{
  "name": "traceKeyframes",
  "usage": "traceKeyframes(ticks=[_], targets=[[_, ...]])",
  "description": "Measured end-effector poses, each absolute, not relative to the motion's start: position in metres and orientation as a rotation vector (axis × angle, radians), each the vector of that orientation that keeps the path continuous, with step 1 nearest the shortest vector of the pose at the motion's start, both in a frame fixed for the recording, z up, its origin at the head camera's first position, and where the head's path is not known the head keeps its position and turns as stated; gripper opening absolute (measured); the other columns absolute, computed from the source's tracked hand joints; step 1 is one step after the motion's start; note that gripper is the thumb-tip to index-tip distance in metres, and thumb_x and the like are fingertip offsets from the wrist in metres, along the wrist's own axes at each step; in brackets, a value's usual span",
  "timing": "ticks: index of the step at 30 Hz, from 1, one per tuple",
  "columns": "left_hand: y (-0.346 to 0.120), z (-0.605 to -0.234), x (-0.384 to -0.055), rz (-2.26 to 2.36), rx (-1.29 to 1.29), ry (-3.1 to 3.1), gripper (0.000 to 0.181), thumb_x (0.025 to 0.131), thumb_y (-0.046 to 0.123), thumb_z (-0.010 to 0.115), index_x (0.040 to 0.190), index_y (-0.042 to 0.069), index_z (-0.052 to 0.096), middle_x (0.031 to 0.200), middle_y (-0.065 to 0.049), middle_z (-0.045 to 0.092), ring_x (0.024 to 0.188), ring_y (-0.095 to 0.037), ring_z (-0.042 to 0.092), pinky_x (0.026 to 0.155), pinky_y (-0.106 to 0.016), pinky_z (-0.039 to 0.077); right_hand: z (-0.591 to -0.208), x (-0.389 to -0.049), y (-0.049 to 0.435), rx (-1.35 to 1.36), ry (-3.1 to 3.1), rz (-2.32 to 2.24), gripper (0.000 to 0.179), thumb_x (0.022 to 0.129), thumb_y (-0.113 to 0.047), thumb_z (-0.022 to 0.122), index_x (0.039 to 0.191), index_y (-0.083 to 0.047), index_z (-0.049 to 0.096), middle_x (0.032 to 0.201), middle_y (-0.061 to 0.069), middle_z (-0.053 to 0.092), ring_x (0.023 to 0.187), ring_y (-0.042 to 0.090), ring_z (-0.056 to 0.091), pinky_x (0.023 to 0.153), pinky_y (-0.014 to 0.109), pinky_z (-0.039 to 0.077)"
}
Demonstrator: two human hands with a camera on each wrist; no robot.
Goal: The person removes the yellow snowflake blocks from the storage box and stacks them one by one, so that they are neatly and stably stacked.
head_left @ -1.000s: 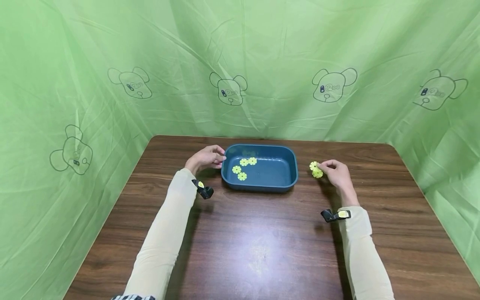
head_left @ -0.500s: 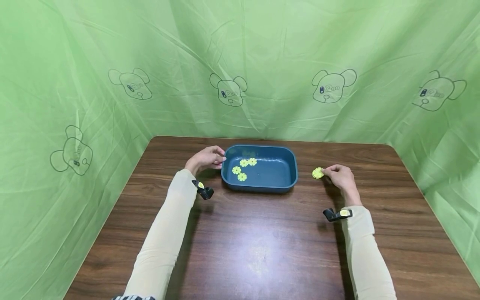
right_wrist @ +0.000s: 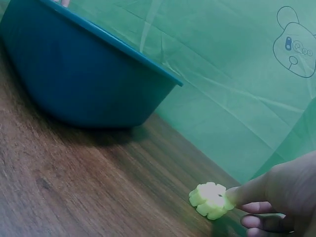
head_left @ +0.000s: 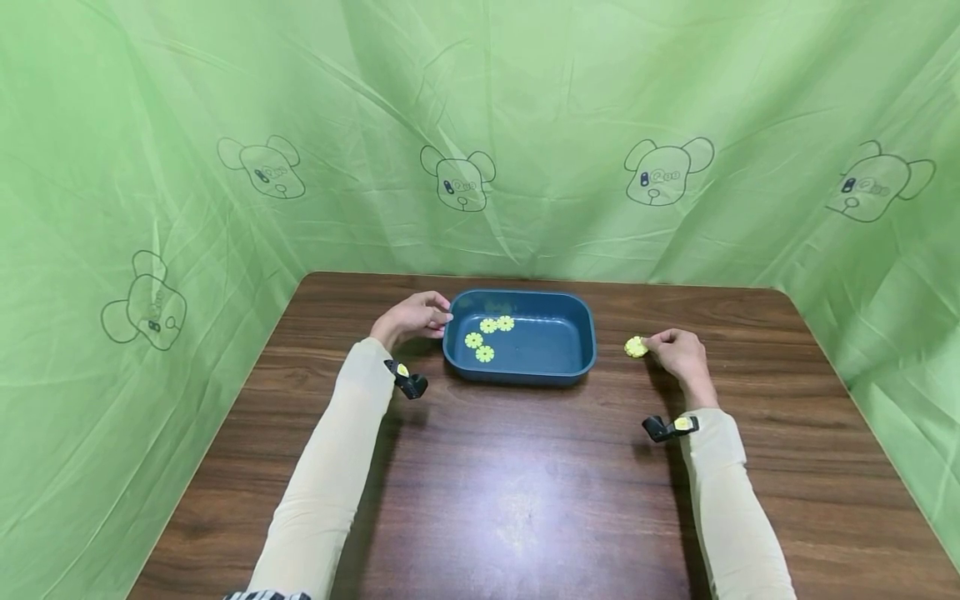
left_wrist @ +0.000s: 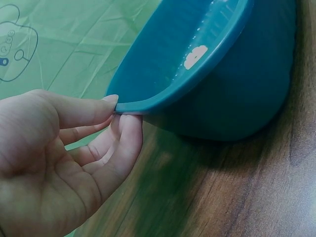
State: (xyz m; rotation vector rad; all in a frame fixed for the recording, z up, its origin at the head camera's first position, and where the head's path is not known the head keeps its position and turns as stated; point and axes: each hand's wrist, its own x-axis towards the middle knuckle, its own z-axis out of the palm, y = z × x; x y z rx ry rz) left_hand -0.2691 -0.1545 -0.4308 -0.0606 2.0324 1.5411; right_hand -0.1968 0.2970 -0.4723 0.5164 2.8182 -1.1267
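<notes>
My left hand pinches the left end of a blue plastic basin's rim, thumb on top and fingers curled beneath. Inside the basin, several yellow flower-shaped discs lie flat toward the left. Right of the basin, a short stack of the same notched yellow discs sits on the table. My right hand pinches the near right side of this stack, with the thumb at its edge in the right wrist view.
The brown wooden table reaches back to a green curtain printed with bear faces. A small black camera is strapped to the left wrist, another black camera to the right.
A second ago the right hand's disc overlapped another one off to the side; now they lie stacked together. The right hand has shifted slightly right and nearer. Left hand and basin stay put.
</notes>
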Motion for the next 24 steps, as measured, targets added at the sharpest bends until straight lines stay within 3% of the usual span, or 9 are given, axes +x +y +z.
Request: traceKeyframes(ticks=[8, 14, 19, 24], targets=[[-0.154, -0.432, -0.271, 1.534, -0.065, 2.031, 0.028, 0.094, 0.003, 0.056, 0.120, 0.001, 0.044, 0.087, -0.006, 0.056, 0.072, -0.013, 0.057, 0.097, -0.045, 0.050, -0.475, -0.197, 0.297, 0.503, 2.840, -1.114, 0.035, 0.090, -0.035, 0.062, 0.103, -0.003, 0.066, 0.108, 0.018, 0.062, 0.097, 0.032, 0.051, 0.071, 0.029, 0.038], [-0.154, -0.433, -0.271, 1.534, -0.069, 2.033, 0.028, 0.094, 0.004, 0.057, 0.120, 0.002, 0.045, 0.087, -0.006, 0.056, 0.073, -0.013, 0.057, 0.100, -0.047, 0.048, -0.473, -0.196, 0.294, 0.507, 2.852, -1.118, 0.038, 0.091, -0.038, 0.059, 0.105, -0.003, 0.066, 0.116, 0.021, 0.062, 0.106, 0.037, 0.052, 0.082, 0.040, 0.043], [-0.154, -0.434, -0.271, 1.533, -0.075, 2.030, 0.029, 0.095, 0.004, 0.056, 0.121, 0.002, 0.044, 0.088, -0.006, 0.055, 0.073, -0.014, 0.057, 0.101, -0.048, 0.047, -0.470, -0.195, 0.293, 0.527, 2.857, -1.162, 0.039, 0.093, -0.040, 0.056, 0.107, -0.004, 0.063, 0.116, 0.020, 0.061, 0.107, 0.036, 0.051, 0.086, 0.041, 0.042], [-0.155, -0.434, -0.271, 1.526, -0.076, 2.036, 0.028, 0.095, 0.005, 0.057, 0.120, 0.002, 0.045, 0.088, -0.006, 0.055, 0.073, -0.014, 0.057, 0.094, -0.043, 0.052, -0.463, -0.197, 0.290, 0.495, 2.913, -1.212, 0.035, 0.093, -0.035, 0.055, 0.107, -0.005, 0.064, 0.115, 0.018, 0.063, 0.106, 0.034, 0.053, 0.088, 0.043, 0.043]])
